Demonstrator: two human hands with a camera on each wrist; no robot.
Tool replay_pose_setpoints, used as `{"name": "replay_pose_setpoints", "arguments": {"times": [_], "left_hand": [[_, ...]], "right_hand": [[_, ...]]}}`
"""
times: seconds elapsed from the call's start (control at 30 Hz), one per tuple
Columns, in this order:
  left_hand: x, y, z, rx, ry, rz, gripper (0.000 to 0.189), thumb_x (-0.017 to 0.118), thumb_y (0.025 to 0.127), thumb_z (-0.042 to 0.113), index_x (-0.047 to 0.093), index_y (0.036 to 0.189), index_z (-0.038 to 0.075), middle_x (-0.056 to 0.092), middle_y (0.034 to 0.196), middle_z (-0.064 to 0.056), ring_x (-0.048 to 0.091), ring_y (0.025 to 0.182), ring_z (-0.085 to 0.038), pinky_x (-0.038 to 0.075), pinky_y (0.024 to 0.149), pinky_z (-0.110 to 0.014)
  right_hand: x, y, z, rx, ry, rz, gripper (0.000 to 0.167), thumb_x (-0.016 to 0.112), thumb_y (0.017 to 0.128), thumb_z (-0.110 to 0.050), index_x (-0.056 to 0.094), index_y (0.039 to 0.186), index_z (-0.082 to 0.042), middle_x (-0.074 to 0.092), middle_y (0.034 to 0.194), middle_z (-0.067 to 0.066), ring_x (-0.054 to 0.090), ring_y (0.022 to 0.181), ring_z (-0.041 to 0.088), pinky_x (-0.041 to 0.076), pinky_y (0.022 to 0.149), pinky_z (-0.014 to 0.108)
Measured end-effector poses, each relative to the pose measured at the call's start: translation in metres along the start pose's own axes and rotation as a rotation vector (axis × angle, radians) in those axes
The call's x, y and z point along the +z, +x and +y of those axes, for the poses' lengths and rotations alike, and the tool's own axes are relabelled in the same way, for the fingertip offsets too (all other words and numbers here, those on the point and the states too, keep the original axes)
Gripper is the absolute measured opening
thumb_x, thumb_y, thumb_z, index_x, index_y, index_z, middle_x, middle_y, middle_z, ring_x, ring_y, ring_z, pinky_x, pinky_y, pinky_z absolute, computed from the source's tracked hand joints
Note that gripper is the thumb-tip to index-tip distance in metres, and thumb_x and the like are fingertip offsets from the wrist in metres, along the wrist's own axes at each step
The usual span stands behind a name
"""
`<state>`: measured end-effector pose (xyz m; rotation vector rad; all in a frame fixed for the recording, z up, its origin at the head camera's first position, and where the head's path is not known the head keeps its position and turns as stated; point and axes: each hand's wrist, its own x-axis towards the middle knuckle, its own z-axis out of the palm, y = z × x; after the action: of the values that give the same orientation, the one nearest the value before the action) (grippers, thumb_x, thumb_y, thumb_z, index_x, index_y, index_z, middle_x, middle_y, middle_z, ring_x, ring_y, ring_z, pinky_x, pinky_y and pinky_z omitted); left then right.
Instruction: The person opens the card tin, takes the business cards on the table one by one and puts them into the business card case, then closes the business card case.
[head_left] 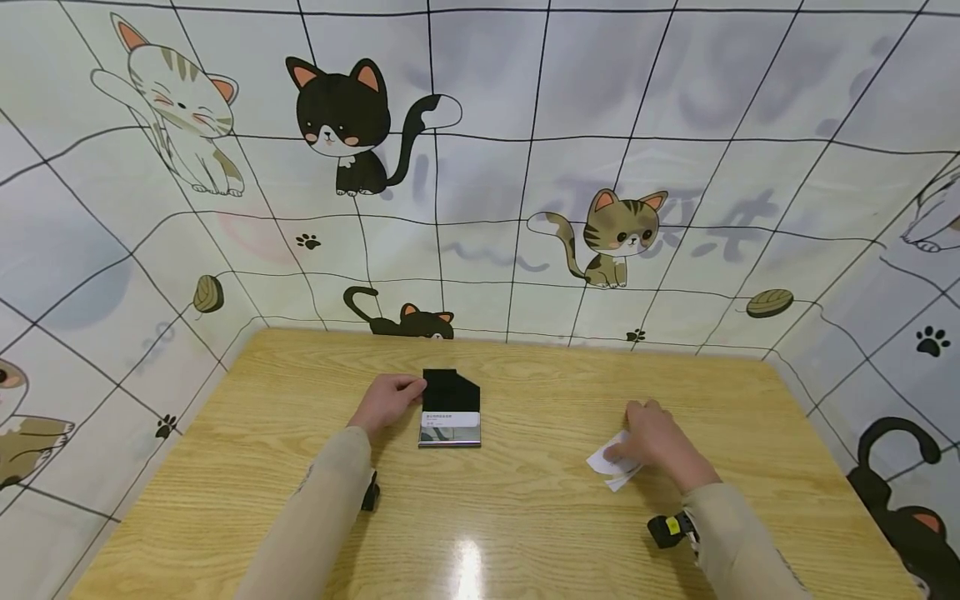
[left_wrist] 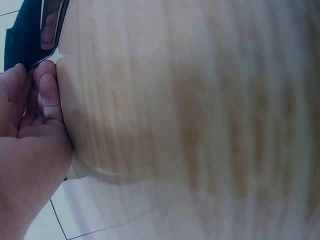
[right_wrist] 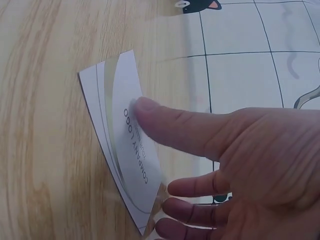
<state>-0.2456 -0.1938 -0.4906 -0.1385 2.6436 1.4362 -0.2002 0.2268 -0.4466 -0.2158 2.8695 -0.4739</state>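
A card case (head_left: 452, 392) with a black flap folded back stands open in the middle of the head view; a white printed card (head_left: 450, 419) shows above its shiny front. My left hand (head_left: 386, 402) pinches the left edge of the black flap (left_wrist: 22, 50) between thumb and fingers. To the right, my right hand (head_left: 658, 440) holds white business cards (head_left: 602, 461) low over the table. In the right wrist view, its thumb lies on the top card (right_wrist: 131, 120), printed "COMPANY LOGO", with several fingers curled below.
The wooden table (head_left: 525, 500) ends at a wall covering (head_left: 480, 183) with cat drawings and black grid lines at the back and both sides. A black wrist camera (head_left: 666, 531) sits under the right forearm, another (head_left: 371, 492) by the left forearm.
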Motion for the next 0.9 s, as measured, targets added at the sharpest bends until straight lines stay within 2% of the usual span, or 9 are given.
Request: {"name": "replay_pose_setpoints", "arguments": {"times": [0.1,0.3,0.63,0.9], "left_hand": [[0.000,0.000,0.000,-0.001,0.001,0.002,0.026,0.065,0.104,0.027,0.080,0.113,0.008,0.075,0.094,-0.003,0.063,0.102,-0.023,0.047,0.103,-0.044],[0.000,0.000,0.000,-0.010,-0.001,-0.002,0.028,0.064,0.104,0.027,0.078,0.118,0.007,0.076,0.098,-0.005,0.064,0.106,-0.024,0.046,0.106,-0.046],[-0.001,-0.001,0.002,0.000,-0.002,-0.012,0.029,0.064,0.105,0.026,0.078,0.119,0.006,0.076,0.101,-0.006,0.067,0.105,-0.024,0.046,0.107,-0.048],[-0.002,-0.003,0.004,0.006,0.000,-0.011,0.029,0.064,0.104,0.025,0.077,0.120,0.005,0.077,0.102,-0.007,0.068,0.107,-0.025,0.046,0.109,-0.048]], "right_hand": [[-0.002,-0.002,0.000,0.014,-0.016,-0.013,0.054,0.092,0.078,-0.027,0.053,0.096,0.005,0.055,0.090,0.020,0.051,0.082,0.034,0.048,0.071,0.047],[-0.001,-0.002,0.000,0.022,0.030,-0.037,0.049,0.090,0.080,-0.021,0.052,0.096,0.005,0.056,0.083,0.014,0.052,0.074,0.028,0.048,0.064,0.039],[-0.001,0.004,0.010,0.021,0.099,-0.046,0.045,0.086,0.083,-0.014,0.057,0.106,0.012,0.062,0.093,0.018,0.057,0.079,0.027,0.052,0.067,0.038],[-0.006,0.008,0.016,0.010,0.197,0.020,0.020,0.076,0.090,-0.011,0.061,0.096,0.001,0.060,0.089,0.011,0.055,0.080,0.024,0.046,0.065,0.033]]}}
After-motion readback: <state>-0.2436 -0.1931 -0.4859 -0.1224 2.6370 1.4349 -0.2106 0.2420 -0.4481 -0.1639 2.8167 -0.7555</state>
